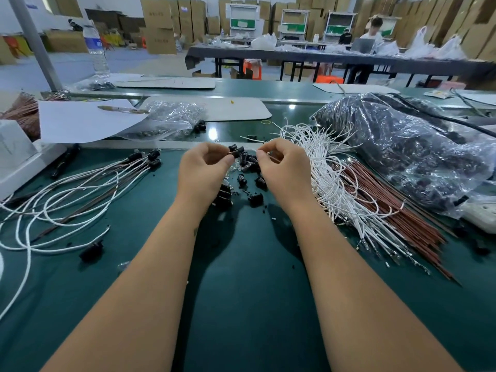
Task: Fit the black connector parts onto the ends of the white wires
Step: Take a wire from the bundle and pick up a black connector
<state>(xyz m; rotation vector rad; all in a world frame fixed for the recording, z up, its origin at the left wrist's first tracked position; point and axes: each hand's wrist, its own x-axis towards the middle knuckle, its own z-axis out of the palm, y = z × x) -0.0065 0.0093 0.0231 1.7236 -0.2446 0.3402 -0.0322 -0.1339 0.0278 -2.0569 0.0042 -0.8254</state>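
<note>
My left hand pinches a small black connector part at its fingertips, raised above the green mat. My right hand pinches the thin end of a wire just right of that part, the two nearly meeting. Below and between my hands lies a loose heap of black connector parts. A thick bundle of white wires and brown wires lies to the right. At the left lie wires with black connectors fitted.
A large clear bag of black parts fills the right side, with a white power strip beside it. A smaller plastic bag, white paper and a white box sit at the back left. A water bottle stands behind.
</note>
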